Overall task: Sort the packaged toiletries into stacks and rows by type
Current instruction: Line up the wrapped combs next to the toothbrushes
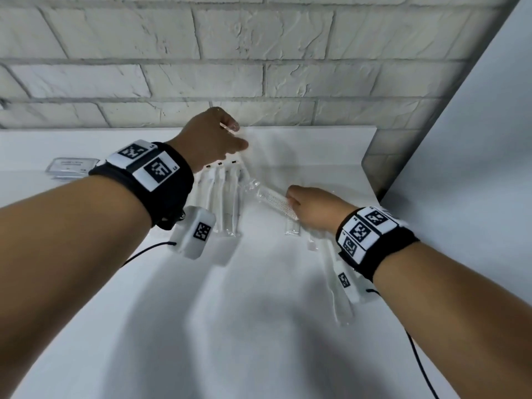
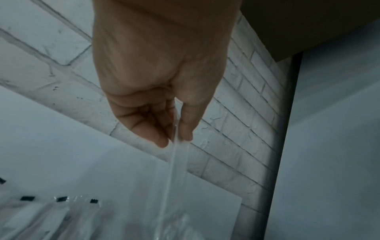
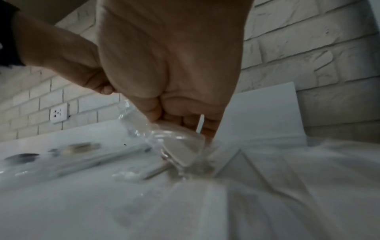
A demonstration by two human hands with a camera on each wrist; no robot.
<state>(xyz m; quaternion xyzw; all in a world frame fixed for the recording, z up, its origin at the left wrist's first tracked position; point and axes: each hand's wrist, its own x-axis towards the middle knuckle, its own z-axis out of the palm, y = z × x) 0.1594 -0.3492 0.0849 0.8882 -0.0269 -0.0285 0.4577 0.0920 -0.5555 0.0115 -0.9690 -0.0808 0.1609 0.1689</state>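
Note:
A white comb in a clear wrapper is lifted at a slant above the white-covered table. My right hand grips its near end; the right wrist view shows the fingers curled round the wrapped comb. My left hand is raised near the wall and pinches the wrapper's far end; the clear strip hangs from thumb and fingers. A row of wrapped toothbrushes with black tabs lies under the left wrist. Another wrapped comb lies flat by the right hand.
A stack of flat packets sits at the back left. A long clear packet lies under my right wrist. The brick wall closes the back, with a socket. A white panel stands at the right.

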